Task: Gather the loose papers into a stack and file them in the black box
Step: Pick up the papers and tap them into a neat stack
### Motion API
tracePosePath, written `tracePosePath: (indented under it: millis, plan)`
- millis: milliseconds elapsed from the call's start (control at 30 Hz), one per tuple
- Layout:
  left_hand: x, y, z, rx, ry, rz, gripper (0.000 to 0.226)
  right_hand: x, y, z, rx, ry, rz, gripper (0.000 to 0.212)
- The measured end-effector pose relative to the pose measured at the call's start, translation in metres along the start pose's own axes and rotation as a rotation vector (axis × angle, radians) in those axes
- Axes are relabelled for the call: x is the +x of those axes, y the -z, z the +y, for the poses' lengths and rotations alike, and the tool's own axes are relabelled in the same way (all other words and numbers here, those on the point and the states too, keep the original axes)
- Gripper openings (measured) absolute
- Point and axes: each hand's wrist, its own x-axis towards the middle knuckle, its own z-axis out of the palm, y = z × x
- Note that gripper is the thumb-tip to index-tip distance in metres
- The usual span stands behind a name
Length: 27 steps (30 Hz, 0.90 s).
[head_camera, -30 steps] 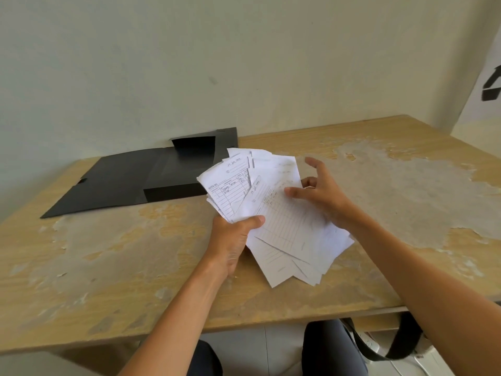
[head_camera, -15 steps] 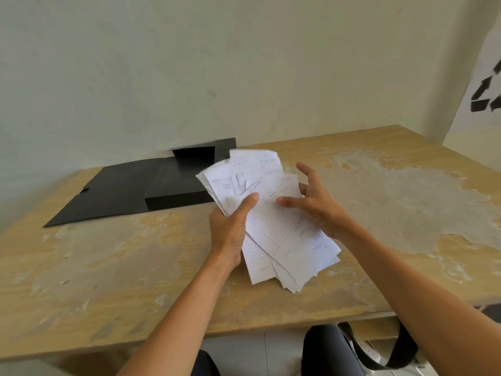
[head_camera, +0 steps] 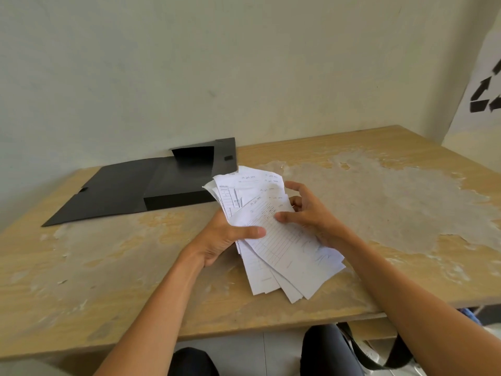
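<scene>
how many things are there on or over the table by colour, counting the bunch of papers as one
Black: 1, the black box, lying open on the table.
White: 1, the papers, fanned, gripped by left hand and right hand.
Total: 2

Both forearms are bare from wrist to where they leave the picture, with no sleeve in view. The left hand [head_camera: 221, 237] and right hand [head_camera: 311, 213] carry no rings, watch or gloves. Below the desk edge, the knees are clad in dark trousers [head_camera: 324, 348].
</scene>
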Motion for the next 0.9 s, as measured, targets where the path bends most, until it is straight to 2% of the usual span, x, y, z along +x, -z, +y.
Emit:
tracePosePath:
  millis: [67,133,167,267,333,367,433,500,600,700,800,900]
  plan:
    - [-0.005,0.006,-0.004,0.016,0.022,-0.129,0.069,0.0,0.001,0.003,-0.012,0.012,0.006,0.079]
    - [-0.008,0.007,-0.01,0.045,0.017,-0.132,0.069,0.0,0.001,0.004,-0.005,0.02,0.011,0.077]
    - [-0.009,0.004,-0.013,0.055,-0.017,-0.07,0.066,0.0,0.0,0.004,0.011,0.019,0.012,0.077]
    - [-0.005,-0.009,-0.021,0.024,-0.152,0.251,0.048,-0.001,-0.003,0.003,0.053,0.006,0.007,0.077]
    - [-0.003,-0.015,-0.02,0.015,-0.179,0.365,0.034,-0.001,-0.003,0.003,0.028,0.005,-0.016,0.076]
    - [-0.003,-0.015,-0.02,0.029,-0.166,0.378,0.035,-0.001,-0.003,0.003,0.015,0.01,-0.028,0.076]
    - [-0.002,-0.011,-0.019,0.054,-0.112,0.327,0.066,-0.001,-0.003,0.004,-0.016,0.028,-0.046,0.077]
    - [-0.003,-0.008,-0.019,0.035,-0.067,0.208,0.099,-0.002,-0.004,0.005,-0.066,0.041,-0.043,0.075]
    - [-0.005,-0.009,-0.018,-0.095,-0.06,0.068,0.113,-0.002,-0.006,0.005,-0.084,0.056,-0.019,0.069]
    - [-0.008,-0.012,-0.012,-0.244,-0.08,0.035,0.093,-0.001,-0.005,0.006,-0.033,0.065,0.0,0.065]
    - [-0.009,-0.006,-0.01,-0.398,-0.02,0.056,0.077,-0.001,-0.003,0.008,0.01,0.063,-0.001,0.066]
    - [-0.011,0.003,-0.011,-0.359,0.069,0.067,0.057,-0.001,-0.002,0.008,0.028,0.066,-0.013,0.068]
